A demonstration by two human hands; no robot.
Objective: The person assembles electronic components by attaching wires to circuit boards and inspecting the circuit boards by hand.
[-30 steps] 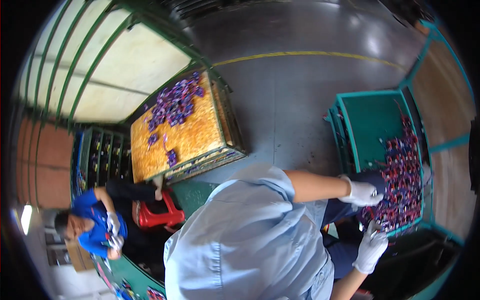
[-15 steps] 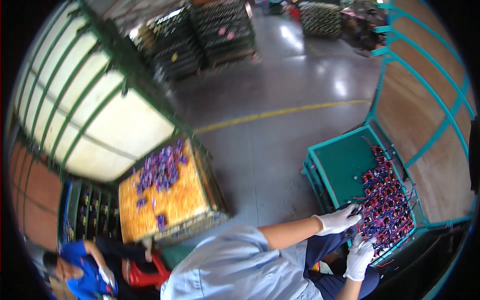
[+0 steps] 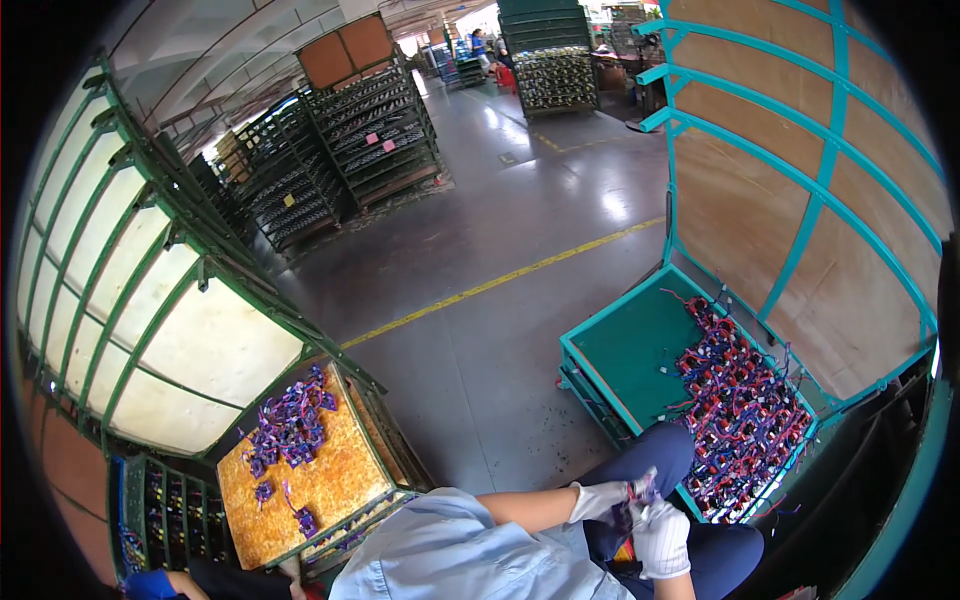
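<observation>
My left hand [image 3: 598,501] and my right hand [image 3: 662,540], both in white gloves, meet above my lap. Closed fingers of both hold a small purple-wired part [image 3: 622,516], mostly hidden by the gloves. Just right of them, a teal-framed cart [image 3: 615,310] with a green top carries a dense pile of small parts with red, blue and purple wires [image 3: 740,410]. The pile covers the cart's right side.
On the left, a stand with a yellowish board top [image 3: 345,465] bears a heap of purple-wired parts [image 3: 290,425]. A co-worker's arm [image 3: 185,585] shows at the lower left. Tall panels flank both sides; loaded racks [image 3: 365,130] stand beyond a yellow floor line [image 3: 480,288].
Both hands have moved left from the cart's pile to above my lap, now with a purple-wired part between them. The view has shifted, and less of the co-worker shows.
</observation>
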